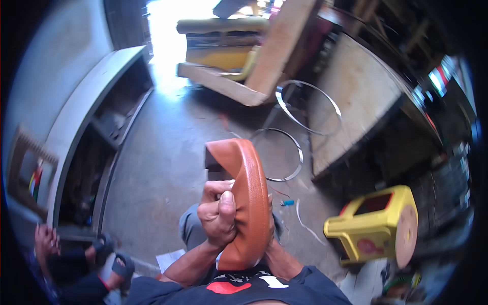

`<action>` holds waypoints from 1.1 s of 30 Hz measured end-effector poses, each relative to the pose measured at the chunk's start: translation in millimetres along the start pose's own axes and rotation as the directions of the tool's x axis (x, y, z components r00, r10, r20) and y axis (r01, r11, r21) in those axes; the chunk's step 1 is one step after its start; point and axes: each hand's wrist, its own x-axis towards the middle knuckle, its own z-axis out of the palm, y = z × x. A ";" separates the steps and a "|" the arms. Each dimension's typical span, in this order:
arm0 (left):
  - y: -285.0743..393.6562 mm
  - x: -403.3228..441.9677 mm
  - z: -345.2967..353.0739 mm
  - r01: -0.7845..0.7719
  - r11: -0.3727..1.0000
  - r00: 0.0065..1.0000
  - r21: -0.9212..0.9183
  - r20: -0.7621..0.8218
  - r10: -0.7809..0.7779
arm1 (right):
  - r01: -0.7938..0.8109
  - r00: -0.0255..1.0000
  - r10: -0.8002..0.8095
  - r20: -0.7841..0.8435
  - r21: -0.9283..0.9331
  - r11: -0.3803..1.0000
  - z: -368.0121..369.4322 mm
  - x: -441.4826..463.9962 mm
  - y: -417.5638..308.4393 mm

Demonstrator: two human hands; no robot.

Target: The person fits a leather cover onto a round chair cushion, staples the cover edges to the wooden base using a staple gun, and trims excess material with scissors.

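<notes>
An orange-brown leather cover (252, 198), rounded like a stool seat and with a stitched edge, stands on its side in front of my chest. My left hand (218, 213) is closed on its inner side, the fingers curled and the thumb up, bunching the material. Along the outer face lies my right hand (273, 223), mostly hidden behind the cover, with only a strip of it and the wrist showing. Whatever is inside the cover is largely out of sight, though a dark opening shows at its upper left.
Two thin metal rings (300, 152) lie on the floor ahead. A yellow stool-like piece (378, 221) with a round wooden disc is at right. A wooden panel (351, 96) stands beyond it. A white cabinet (76, 112) and another person's hand (47, 239) are at left.
</notes>
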 end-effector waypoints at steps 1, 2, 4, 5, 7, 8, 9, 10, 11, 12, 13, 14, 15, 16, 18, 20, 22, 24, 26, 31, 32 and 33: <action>3.0 -0.4 11.4 -0.062 0.998 0.994 -0.019 0.090 0.064 | 0.003 1.000 -0.001 -0.020 0.115 0.993 5.5 -10.2 -21.0; 5.8 -4.5 19.9 -0.098 0.995 0.977 -0.007 0.189 0.097 | 0.011 0.999 -0.002 -0.040 0.228 0.974 9.4 -20.3 -42.8; 8.5 -20.2 40.1 -0.191 0.981 0.925 -0.009 0.332 0.183 | 0.292 0.946 -0.285 -0.157 0.028 0.956 15.2 -43.3 -89.7; 8.8 -34.0 49.3 -0.138 0.986 0.895 -0.088 0.414 0.163 | 0.375 0.911 -0.385 -0.145 -0.090 0.923 8.1 -60.6 -100.0; 6.6 -53.3 70.0 -0.201 0.975 0.818 -0.094 0.531 0.220 | 0.443 0.845 -0.533 -0.040 -0.505 0.741 -12.7 -101.6 -118.3; 5.3 -56.9 78.3 -0.324 0.946 0.755 0.003 0.603 0.257 | 0.392 0.850 -0.527 -0.030 -0.632 0.668 -20.4 -123.2 -121.0; -15.4 -75.0 84.4 -0.283 0.958 0.737 0.039 0.648 0.192 | 0.334 0.854 -0.520 -0.021 -0.745 0.578 -27.7 -145.1 -123.2; -36.4 -92.7 96.8 -0.312 0.949 0.704 0.038 0.681 0.204 | 0.328 0.743 -0.647 -0.172 -0.749 0.575 -36.9 -159.8 -122.8; -53.5 -108.4 106.9 -0.344 0.938 0.667 0.047 0.715 0.209 | 0.328 0.595 -0.739 -0.316 -0.744 0.582 -49.2 -174.9 -119.7; -68.1 -121.1 114.1 -0.342 0.939 0.648 0.040 0.733 0.205 | 0.239 0.384 -0.797 -0.466 -0.784 0.573 -74.3 -196.4 -126.3; -81.7 -132.0 120.5 -0.333 0.941 0.638 0.056 0.748 0.182 | 0.138 0.143 -0.812 -0.566 -0.801 0.582 -111.5 -225.0 -136.4; -89.0 -139.1 131.6 -0.330 0.942 0.634 0.067 0.755 0.169 | 0.200 -0.082 -0.751 -0.656 -0.749 0.632 -160.7 -261.2 -139.5; -90.6 -144.1 143.1 -0.267 0.962 0.666 0.058 0.732 0.140 | 0.160 -0.245 -0.656 -0.714 -0.697 0.699 -209.7 -300.9 -139.9; -86.5 -148.8 152.4 -0.236 0.968 0.656 0.087 0.749 0.093 | 0.128 -0.353 -0.555 -0.753 -0.627 0.769 -257.7 -337.3 -137.8; -70.9 -159.2 173.6 -0.322 0.942 0.616 0.099 0.777 0.129 | 0.130 -0.426 -0.404 -0.810 -0.497 0.858 -352.2 -394.8 -128.1; -48.3 -176.5 197.5 -0.413 0.910 0.548 0.043 0.810 0.210 | 0.204 -0.367 -0.326 -0.871 -0.417 0.886 -439.8 -417.2 -105.3; -50.7 -201.3 232.2 -0.445 0.894 0.533 0.049 0.817 0.221 | 0.311 -0.379 -0.340 -0.861 -0.464 0.830 -491.2 -401.3 -100.9; -62.1 -221.5 269.6 -0.405 0.903 0.604 0.142 0.783 0.148 | 0.426 -0.437 -0.295 -0.850 -0.485 0.764 -478.7 -343.2 -126.2; -79.8 -235.5 303.7 -0.364 0.894 0.659 0.261 0.750 0.049 | 0.452 -0.379 -0.276 -0.884 -0.437 0.778 -470.4 -310.6 -139.3; -93.7 -271.0 368.6 -0.346 0.781 0.727 0.520 0.674 -0.127 | 0.150 -0.144 -0.356 -0.923 -0.376 0.914 -547.9 -305.4 -96.2; -87.6 -278.1 380.1 -0.398 0.751 0.720 0.527 0.687 -0.100 | 0.029 -0.040 -0.386 -0.922 -0.387 0.921 -558.3 -313.0 -103.5; -81.0 -287.5 391.4 -0.395 0.734 0.716 0.552 0.686 -0.131 | -0.089 0.078 -0.400 -0.913 -0.406 0.910 -568.1 -319.6 -114.8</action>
